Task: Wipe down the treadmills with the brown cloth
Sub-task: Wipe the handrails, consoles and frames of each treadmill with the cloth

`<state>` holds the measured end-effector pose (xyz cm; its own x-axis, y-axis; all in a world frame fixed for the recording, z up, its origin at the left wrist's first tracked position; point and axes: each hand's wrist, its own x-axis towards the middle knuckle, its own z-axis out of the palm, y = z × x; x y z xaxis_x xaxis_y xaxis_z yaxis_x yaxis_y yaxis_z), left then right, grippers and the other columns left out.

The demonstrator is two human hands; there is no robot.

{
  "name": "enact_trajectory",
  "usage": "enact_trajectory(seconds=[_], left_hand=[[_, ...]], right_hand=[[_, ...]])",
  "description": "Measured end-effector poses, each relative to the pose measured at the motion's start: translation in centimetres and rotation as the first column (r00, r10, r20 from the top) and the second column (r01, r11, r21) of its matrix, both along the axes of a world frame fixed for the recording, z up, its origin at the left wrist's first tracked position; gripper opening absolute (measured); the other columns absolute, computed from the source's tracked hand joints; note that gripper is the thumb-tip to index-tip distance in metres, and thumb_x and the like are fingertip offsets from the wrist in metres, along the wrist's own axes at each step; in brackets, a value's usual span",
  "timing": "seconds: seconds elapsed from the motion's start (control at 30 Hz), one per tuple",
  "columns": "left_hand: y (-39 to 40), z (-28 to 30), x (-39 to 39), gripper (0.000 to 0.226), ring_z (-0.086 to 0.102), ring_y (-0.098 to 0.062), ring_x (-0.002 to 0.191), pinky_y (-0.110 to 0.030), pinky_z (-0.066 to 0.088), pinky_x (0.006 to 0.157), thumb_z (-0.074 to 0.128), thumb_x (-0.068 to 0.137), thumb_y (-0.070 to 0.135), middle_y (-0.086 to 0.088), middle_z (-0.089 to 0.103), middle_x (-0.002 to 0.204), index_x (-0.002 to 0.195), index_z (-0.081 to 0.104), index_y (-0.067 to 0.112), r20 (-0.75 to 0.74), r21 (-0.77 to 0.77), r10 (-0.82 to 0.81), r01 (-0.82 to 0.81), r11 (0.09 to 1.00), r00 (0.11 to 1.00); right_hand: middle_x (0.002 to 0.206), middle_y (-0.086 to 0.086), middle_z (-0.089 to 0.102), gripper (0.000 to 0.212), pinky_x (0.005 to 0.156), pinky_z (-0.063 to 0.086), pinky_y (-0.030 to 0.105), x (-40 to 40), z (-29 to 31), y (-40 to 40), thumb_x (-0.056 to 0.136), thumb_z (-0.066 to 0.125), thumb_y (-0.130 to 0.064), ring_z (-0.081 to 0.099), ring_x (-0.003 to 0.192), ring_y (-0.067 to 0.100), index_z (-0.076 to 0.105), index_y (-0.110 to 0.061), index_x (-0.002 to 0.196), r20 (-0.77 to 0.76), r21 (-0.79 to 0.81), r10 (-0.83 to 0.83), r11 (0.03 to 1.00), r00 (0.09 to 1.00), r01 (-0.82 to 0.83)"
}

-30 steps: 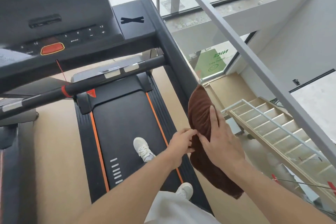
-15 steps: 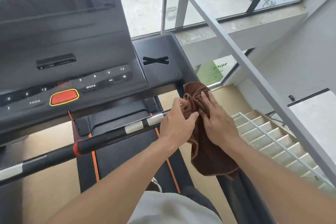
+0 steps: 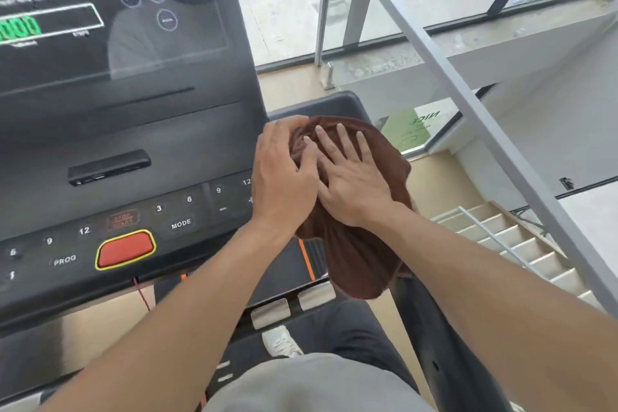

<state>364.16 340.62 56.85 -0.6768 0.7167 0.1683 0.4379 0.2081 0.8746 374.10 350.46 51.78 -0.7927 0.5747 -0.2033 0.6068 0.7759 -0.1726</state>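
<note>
I see the brown cloth (image 3: pixel 368 244) bunched on the treadmill's (image 3: pixel 133 130) right console corner. Its lower end hangs off below.

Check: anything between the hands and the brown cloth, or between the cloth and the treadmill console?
Nothing visible. The right hand lies flat on the brown cloth, the left hand grips its bunched edge, and the cloth drapes directly over the right corner of the treadmill console.

Soft napped brown cloth (image 3: pixel 361 244), matt black plastic console (image 3: pixel 167 130), glossy screen (image 3: pixel 100 27)
</note>
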Motion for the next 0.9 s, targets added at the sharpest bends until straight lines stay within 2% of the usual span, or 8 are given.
enact_trajectory(seconds=[0.07,0.17,0.23,0.33,0.43,0.57,0.77,0.9], left_hand=[[1.5,0.7,-1.5,0.026,0.054,-0.005,0.115,-0.011,0.037,0.100,0.058,0.098,0.013,0.011,0.058,0.118,0.123,0.063,0.019,0.008,-0.002,0.001,-0.001,1.000,1.000],[3.5,1.7,-2.9,0.028,0.056,-0.008,0.119,-0.028,0.044,0.107,0.052,0.102,0.016,0.011,0.059,0.123,0.128,0.061,0.019,0.038,-0.020,-0.023,0.024,1.000,0.999],[4.5,2.2,-3.4,0.029,0.058,-0.009,0.117,-0.034,0.045,0.107,0.050,0.103,0.018,0.008,0.061,0.125,0.130,0.061,0.019,0.040,-0.037,-0.018,0.019,0.999,0.999],[5.1,2.3,-3.9,0.030,0.055,0.007,0.110,-0.022,0.043,0.104,0.048,0.104,0.022,0.011,0.061,0.127,0.131,0.061,0.022,0.056,-0.042,0.013,-0.011,0.999,0.998],[4.9,2.1,-3.8,0.030,0.052,0.014,0.112,-0.008,0.037,0.098,0.045,0.106,0.026,0.015,0.059,0.128,0.132,0.059,0.024,0.089,-0.032,0.017,-0.014,0.999,0.996],[5.4,1.3,-3.5,0.030,0.046,0.007,0.124,-0.014,0.034,0.106,0.041,0.109,0.031,0.018,0.053,0.136,0.136,0.054,0.027,0.132,-0.086,-0.054,0.065,0.994,0.990],[6.0,0.5,-3.3,0.032,0.050,0.001,0.122,-0.002,0.032,0.097,0.042,0.110,0.031,0.011,0.056,0.137,0.139,0.053,0.024,0.189,-0.117,-0.087,0.110,0.987,0.978],[4.6,-0.1,-3.3,0.028,0.056,-0.002,0.119,-0.027,0.045,0.106,0.048,0.107,0.031,0.010,0.062,0.129,0.132,0.058,0.022,0.170,-0.059,0.010,0.000,0.998,0.985]], right_hand=[[0.170,-0.011,-0.012,0.072,0.125,-0.012,0.049,-2.4,0.0,1.6,0.095,0.000,-0.060,-0.022,0.155,0.021,-0.006,-0.036,0.162,-0.012,0.003,0.073,0.997,0.997,-0.073],[0.171,-0.010,-0.005,0.068,0.125,-0.008,0.051,-6.1,-0.1,5.2,0.098,0.007,-0.058,-0.015,0.157,0.021,-0.002,-0.038,0.162,0.001,0.027,0.138,0.990,0.990,-0.138],[0.170,-0.006,0.016,0.068,0.125,0.002,0.053,-8.7,0.1,7.2,0.096,0.008,-0.058,0.003,0.158,0.023,0.015,-0.038,0.161,0.000,0.008,0.139,0.990,0.990,-0.139],[0.156,-0.002,0.044,0.062,0.123,0.012,0.052,-10.8,0.0,7.9,0.097,0.014,-0.053,0.026,0.151,0.024,0.041,-0.034,0.149,-0.014,0.008,0.074,0.997,0.997,-0.073],[0.170,-0.004,0.018,0.067,0.126,0.002,0.051,-7.8,-0.4,4.6,0.100,0.014,-0.054,0.003,0.158,0.025,0.018,-0.031,0.162,-0.054,0.028,0.051,0.998,0.997,-0.050],[0.171,-0.009,0.001,0.063,0.127,-0.002,0.048,0.2,-0.3,-0.2,0.105,0.016,-0.052,-0.012,0.157,0.020,0.008,-0.032,0.164,-0.028,0.012,0.113,0.994,0.993,-0.113],[0.171,-0.010,-0.002,0.067,0.125,-0.003,0.055,-1.7,-0.7,4.3,0.100,0.008,-0.060,-0.015,0.157,0.022,0.001,-0.037,0.163,0.025,0.077,-0.101,0.992,0.995,0.098],[0.169,-0.002,0.020,0.067,0.119,0.009,0.063,-6.6,0.0,8.4,0.100,0.014,-0.063,0.004,0.156,0.031,0.027,-0.033,0.158,0.009,0.017,-0.243,0.970,0.970,0.243]])
